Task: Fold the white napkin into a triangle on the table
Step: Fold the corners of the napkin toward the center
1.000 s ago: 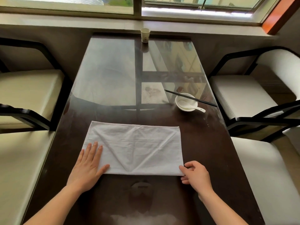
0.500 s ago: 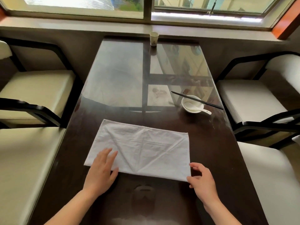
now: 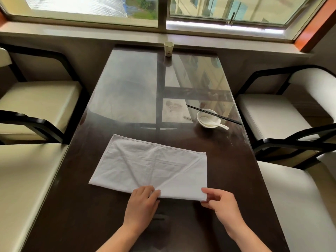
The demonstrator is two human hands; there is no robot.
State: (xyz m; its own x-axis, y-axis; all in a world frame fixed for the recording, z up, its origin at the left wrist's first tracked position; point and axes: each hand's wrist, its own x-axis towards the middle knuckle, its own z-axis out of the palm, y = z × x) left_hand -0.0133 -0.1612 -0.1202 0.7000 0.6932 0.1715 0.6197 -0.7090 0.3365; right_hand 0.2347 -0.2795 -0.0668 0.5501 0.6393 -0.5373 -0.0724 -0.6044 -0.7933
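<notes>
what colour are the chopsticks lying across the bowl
Black. The chopsticks rest across the rim of the white bowl, clearest in the head view.

- A white rectangular cloth napkin (image 3: 151,166) lies flat on the dark glossy table (image 3: 227,179), in the lower middle of the frame.
- It is a long rectangle, turned slightly so its left end sits higher in the frame than its right.
- Diagonal creases cross it, forming a V that meets at the near edge.
- A thin hem runs along its far edge.
</notes>
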